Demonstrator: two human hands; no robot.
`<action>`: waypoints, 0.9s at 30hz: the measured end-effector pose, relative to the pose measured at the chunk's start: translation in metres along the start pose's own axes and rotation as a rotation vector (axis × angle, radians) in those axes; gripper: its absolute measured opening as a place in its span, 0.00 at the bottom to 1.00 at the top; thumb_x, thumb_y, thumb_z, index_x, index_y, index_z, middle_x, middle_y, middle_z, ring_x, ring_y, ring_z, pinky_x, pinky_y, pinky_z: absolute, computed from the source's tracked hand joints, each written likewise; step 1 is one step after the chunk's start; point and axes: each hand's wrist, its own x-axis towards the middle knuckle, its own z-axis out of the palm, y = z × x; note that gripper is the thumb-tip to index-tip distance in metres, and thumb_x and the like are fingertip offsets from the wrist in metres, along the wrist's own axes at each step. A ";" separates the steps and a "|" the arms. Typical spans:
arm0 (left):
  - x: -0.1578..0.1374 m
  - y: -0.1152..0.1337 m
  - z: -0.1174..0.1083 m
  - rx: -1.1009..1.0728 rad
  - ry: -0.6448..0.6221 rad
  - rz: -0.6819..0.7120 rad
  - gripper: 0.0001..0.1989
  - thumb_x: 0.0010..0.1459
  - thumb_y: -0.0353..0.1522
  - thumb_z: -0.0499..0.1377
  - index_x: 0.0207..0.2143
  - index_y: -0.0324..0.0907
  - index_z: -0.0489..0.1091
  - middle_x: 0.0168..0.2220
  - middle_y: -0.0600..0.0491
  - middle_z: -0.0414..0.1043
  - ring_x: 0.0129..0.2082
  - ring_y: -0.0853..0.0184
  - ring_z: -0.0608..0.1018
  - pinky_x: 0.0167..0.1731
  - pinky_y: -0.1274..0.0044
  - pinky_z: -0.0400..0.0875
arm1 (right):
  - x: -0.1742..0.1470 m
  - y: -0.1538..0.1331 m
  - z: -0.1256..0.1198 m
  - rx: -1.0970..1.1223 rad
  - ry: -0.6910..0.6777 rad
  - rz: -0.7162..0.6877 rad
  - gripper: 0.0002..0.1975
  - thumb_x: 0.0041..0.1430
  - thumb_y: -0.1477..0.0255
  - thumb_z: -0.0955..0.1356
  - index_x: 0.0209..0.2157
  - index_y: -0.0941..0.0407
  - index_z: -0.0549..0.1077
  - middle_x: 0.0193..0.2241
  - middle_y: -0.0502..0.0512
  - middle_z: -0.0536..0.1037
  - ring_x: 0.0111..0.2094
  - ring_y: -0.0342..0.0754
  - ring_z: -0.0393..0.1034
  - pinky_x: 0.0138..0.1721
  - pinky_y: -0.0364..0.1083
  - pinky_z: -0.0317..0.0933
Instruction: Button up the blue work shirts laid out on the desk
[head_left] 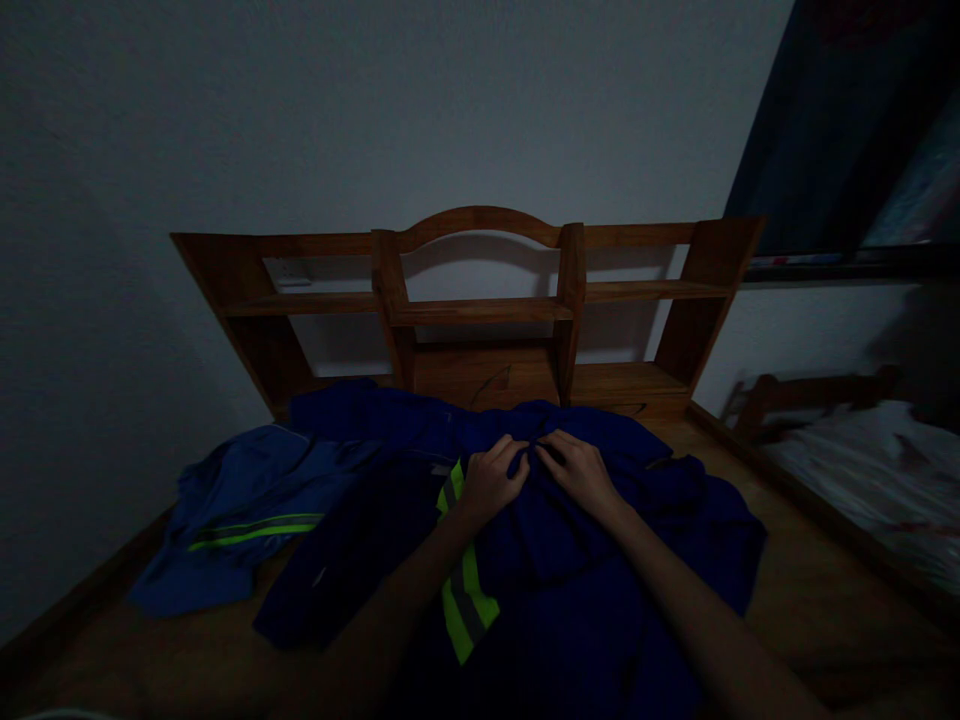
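A dark blue garment (pixel 585 620), which looks like a work jacket, lies spread and wrinkled on the wooden surface. My left hand (pixel 495 475) pinches its fabric near the middle. Close by on the right, my right hand (pixel 577 468) pinches the same cloth, the fingertips of both hands almost meeting. Whatever small detail sits between the fingertips is too dark to make out. A yellow-green reflective strip (pixel 471 590) with a grey band runs beside and below my left wrist. To the left rests a lighter blue garment (pixel 262 480) with a thin reflective stripe.
A wooden shelf unit (pixel 480 312) stands against the wall behind the clothes. The wooden surface (pixel 817 570) has a raised edge on the right. Beyond that edge lies a pale plastic-like bundle (pixel 877 460). A dark window (pixel 847 150) is at upper right. The light is dim.
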 end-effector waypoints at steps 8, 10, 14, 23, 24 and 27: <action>0.003 0.000 -0.002 -0.025 -0.048 -0.008 0.11 0.61 0.30 0.50 0.44 0.46 0.67 0.42 0.54 0.72 0.39 0.70 0.76 0.34 0.80 0.68 | 0.000 -0.002 0.000 0.042 -0.003 -0.001 0.08 0.64 0.68 0.61 0.39 0.53 0.71 0.36 0.52 0.74 0.38 0.45 0.70 0.41 0.42 0.62; 0.003 0.001 -0.003 -0.029 -0.054 -0.015 0.10 0.61 0.30 0.50 0.43 0.45 0.67 0.41 0.54 0.72 0.40 0.70 0.76 0.35 0.80 0.68 | 0.001 -0.003 -0.001 0.055 -0.005 -0.007 0.08 0.63 0.68 0.62 0.40 0.53 0.71 0.36 0.52 0.74 0.38 0.45 0.70 0.42 0.42 0.62; 0.004 0.002 -0.004 -0.027 -0.058 -0.040 0.09 0.60 0.29 0.50 0.42 0.45 0.66 0.40 0.54 0.72 0.39 0.69 0.76 0.36 0.80 0.68 | 0.001 -0.008 -0.004 0.079 -0.016 -0.033 0.08 0.62 0.67 0.63 0.40 0.53 0.71 0.38 0.52 0.74 0.40 0.45 0.69 0.43 0.43 0.62; 0.003 -0.001 -0.001 -0.034 -0.025 -0.037 0.09 0.60 0.28 0.51 0.42 0.45 0.66 0.40 0.54 0.72 0.40 0.69 0.76 0.36 0.79 0.68 | 0.000 -0.013 -0.012 0.117 -0.017 -0.055 0.11 0.62 0.64 0.63 0.43 0.52 0.71 0.40 0.52 0.73 0.41 0.45 0.69 0.43 0.43 0.62; 0.003 -0.002 -0.001 -0.041 -0.024 -0.030 0.09 0.60 0.28 0.51 0.41 0.45 0.66 0.40 0.54 0.72 0.40 0.69 0.76 0.36 0.79 0.68 | 0.000 -0.013 -0.011 0.114 -0.011 -0.057 0.10 0.63 0.64 0.63 0.42 0.52 0.71 0.40 0.52 0.74 0.41 0.45 0.69 0.43 0.43 0.62; 0.003 -0.002 -0.001 -0.060 -0.026 -0.009 0.09 0.60 0.29 0.51 0.42 0.45 0.67 0.40 0.54 0.72 0.40 0.69 0.76 0.36 0.79 0.69 | -0.001 -0.013 -0.010 0.102 0.007 -0.071 0.10 0.63 0.65 0.62 0.39 0.54 0.72 0.37 0.53 0.74 0.39 0.45 0.69 0.42 0.43 0.62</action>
